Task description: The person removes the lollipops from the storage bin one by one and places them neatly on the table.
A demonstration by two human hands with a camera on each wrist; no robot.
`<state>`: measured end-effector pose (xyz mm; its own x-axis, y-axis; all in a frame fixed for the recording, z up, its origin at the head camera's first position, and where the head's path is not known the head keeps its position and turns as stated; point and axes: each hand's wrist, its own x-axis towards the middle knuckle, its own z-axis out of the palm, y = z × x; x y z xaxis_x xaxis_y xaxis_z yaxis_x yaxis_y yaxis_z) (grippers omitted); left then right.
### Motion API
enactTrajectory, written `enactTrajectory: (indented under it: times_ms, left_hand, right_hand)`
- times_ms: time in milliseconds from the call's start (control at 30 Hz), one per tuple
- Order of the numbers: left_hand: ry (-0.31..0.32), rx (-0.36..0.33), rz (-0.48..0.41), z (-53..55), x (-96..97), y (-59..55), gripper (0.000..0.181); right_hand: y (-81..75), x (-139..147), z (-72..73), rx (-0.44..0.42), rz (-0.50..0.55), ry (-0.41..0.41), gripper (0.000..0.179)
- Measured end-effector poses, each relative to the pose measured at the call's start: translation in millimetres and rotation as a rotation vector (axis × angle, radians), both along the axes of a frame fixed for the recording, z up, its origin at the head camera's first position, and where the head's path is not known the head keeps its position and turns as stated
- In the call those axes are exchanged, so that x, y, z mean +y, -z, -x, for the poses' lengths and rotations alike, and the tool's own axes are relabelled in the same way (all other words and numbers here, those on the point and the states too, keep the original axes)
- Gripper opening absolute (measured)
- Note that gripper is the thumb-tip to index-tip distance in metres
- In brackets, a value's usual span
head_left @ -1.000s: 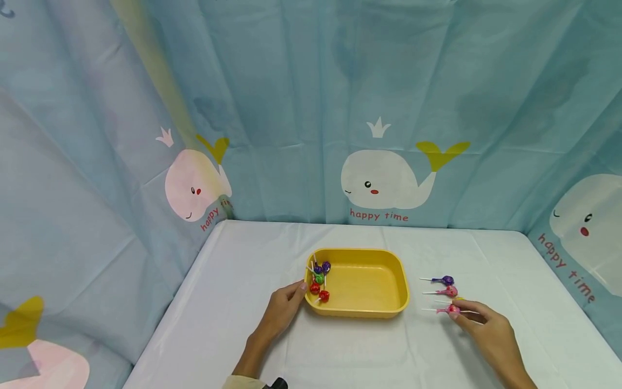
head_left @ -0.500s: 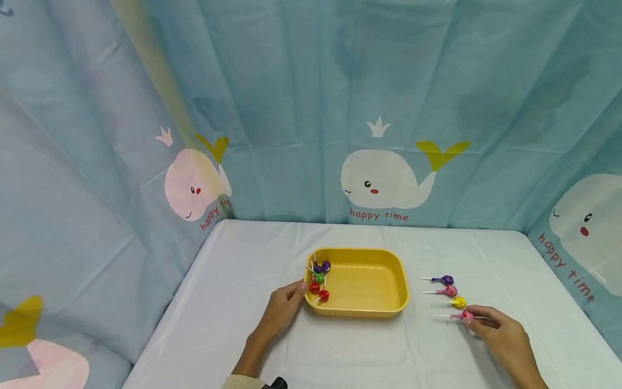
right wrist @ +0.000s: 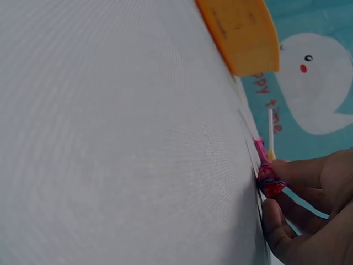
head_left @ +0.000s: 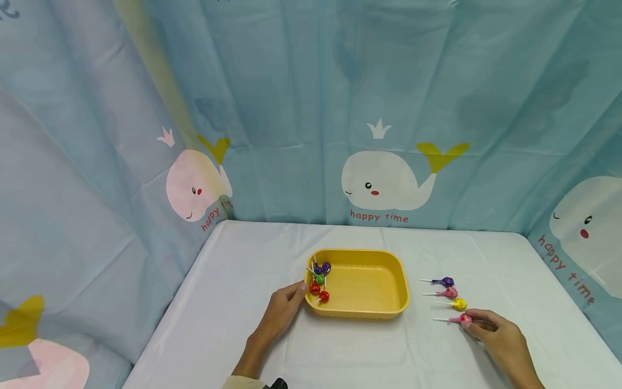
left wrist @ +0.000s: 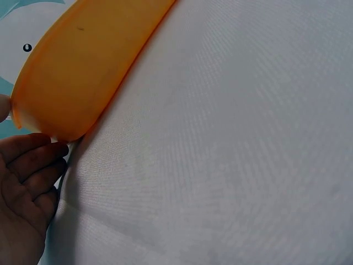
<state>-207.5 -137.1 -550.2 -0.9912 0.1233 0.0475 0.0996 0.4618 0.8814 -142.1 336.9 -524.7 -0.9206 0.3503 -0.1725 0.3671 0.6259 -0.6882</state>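
Note:
My right hand [head_left: 502, 337] pinches the round head of a pink-wrapped lollipop [head_left: 465, 319] between thumb and fingers, low at the table, its white stick pointing left. In the right wrist view the pink lollipop [right wrist: 270, 183] shows at the fingertips. Beyond it lie a yellow lollipop [head_left: 459, 304], another pink one [head_left: 451, 293] and a purple one [head_left: 447, 281], in a column with sticks to the left. My left hand [head_left: 282, 310] holds the left end of a yellow tray [head_left: 359, 313]. In the left wrist view, the thumb is at the tray's rim and the fingers are against its outer end.
Inside the tray, bunched at its left end, are several lollipops, among them red ones [head_left: 324, 296], a green one [head_left: 319, 279] and purple ones [head_left: 326, 267]. A white cloth covers the table [head_left: 350, 351]. A blue whale-print curtain [head_left: 291, 108] stands behind it.
My right hand has moved right and nearer with the pink lollipop, uncovering the yellow one, and has shifted slightly left since half a second ago. The left hand and tray stay put.

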Motion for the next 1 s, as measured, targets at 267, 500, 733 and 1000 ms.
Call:
enactTrajectory:
  times_ms: [267, 500, 733, 1000]
  left_hand:
    - [-0.002, -0.003, 0.004, 0.3, 0.4, -0.2, 0.055]
    - [0.0, -0.005, 0.004, 0.9, 0.1, -0.6, 0.058]
    - [-0.002, -0.001, -0.006, -0.2, 0.4, -0.8, 0.053]
    - [-0.005, -0.003, -0.004, -0.3, 0.6, -0.7, 0.054]
  right_hand:
    - [-0.5, 2, 1.1, 0.012, 0.005, -0.015, 0.047]
    - [-1.6, 2, 1.1, 0.002, 0.016, 0.002, 0.048]
    - [-6.4, -4, 1.4, 0.019, 0.049, 0.065, 0.046]
    - [-17.0, -10, 1.8, 0.037, 0.058, 0.105, 0.047]
